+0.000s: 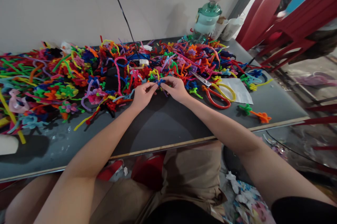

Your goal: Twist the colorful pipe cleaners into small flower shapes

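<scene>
Both my hands meet at the front edge of a heap of colourful pipe cleaners [76,62], many bent into flowers. My left hand [144,94] pinches a blue pipe cleaner flower [159,82] from the left. On its other side my right hand [174,86] grips the same flower between thumb and fingers. Parts of the flower are hidden behind my fingertips. To the right of my right hand lie scissors [216,93] with one red and one yellow handle loop. A green and orange flower piece [254,113] rests farther right.
The dark table [163,122] has a light front edge. At the back right stand a green-lidded bottle [206,20] and paper cups [231,27]. A white packet [237,90] lies beside the scissors. A black cable [119,5] hangs down the wall. Red chairs [260,17] stand right of the table.
</scene>
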The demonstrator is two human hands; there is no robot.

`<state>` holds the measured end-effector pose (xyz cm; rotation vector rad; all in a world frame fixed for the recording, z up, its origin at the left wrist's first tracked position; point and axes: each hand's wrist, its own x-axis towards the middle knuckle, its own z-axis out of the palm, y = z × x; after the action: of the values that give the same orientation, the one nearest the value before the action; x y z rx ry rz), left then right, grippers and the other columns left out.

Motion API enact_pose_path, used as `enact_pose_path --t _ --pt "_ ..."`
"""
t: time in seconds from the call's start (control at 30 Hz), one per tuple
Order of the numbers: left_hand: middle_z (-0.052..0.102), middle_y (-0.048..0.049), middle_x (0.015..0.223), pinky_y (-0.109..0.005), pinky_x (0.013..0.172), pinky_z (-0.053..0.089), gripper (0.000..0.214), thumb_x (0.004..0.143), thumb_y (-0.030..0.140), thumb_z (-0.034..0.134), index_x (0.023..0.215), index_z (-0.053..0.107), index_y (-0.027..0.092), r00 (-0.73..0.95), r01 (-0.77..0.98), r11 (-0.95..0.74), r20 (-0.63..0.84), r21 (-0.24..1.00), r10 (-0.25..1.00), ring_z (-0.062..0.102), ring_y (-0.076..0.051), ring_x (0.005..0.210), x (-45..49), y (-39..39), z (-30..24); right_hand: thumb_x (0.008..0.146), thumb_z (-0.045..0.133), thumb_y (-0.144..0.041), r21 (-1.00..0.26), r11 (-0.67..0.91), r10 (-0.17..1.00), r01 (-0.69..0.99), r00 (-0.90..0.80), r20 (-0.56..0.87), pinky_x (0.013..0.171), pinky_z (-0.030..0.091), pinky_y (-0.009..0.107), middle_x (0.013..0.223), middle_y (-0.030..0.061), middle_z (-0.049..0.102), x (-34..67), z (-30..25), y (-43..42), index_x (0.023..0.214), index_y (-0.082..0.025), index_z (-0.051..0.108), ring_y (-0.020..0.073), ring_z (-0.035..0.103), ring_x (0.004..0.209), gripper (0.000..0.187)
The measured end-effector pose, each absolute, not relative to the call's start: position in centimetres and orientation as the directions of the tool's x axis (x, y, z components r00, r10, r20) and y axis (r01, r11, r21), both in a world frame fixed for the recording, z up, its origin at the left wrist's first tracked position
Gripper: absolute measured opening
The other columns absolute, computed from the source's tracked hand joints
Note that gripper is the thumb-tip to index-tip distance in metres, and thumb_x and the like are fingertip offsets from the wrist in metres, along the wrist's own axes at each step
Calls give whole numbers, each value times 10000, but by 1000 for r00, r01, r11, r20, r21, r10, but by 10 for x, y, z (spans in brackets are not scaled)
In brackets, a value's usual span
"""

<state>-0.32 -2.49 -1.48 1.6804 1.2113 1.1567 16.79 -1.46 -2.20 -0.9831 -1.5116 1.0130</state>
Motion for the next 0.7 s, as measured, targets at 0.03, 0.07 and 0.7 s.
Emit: enact_pose_path --t 0.03,0.07,0.7 --pt "704 -33 695 -258 602 504 245 839 404 631 847 725 178 150 281 -279 245 918 958 649 -146 618 -3 -25 -15 792 662 -373 -945 319 940 74 -151 306 613 530 266 723 16 667 168 -23 -14 939 -164 706 121 604 643 260" --pt "704 -33 694 -258 605 505 242 841 401 629 837 721 177 156 280 -288 253 916 955 649 -145 615 -3 -24 -15 800 655 -378 -943 326 936 64 -161 312 601 523 264 737 20 673 168 -24 -13 951 -163 711 117 597 632 269" --pt "739 -43 745 -239 569 524 186 773 339 720 825 752 163 111 204 -264 245 943 963 651 -123 595 -3 -23 -17 722 729 -452 -978 209 957 11 -209 202 485 473 222 594 2 622 167 -21 -14 775 -135 661 89 563 507 329"
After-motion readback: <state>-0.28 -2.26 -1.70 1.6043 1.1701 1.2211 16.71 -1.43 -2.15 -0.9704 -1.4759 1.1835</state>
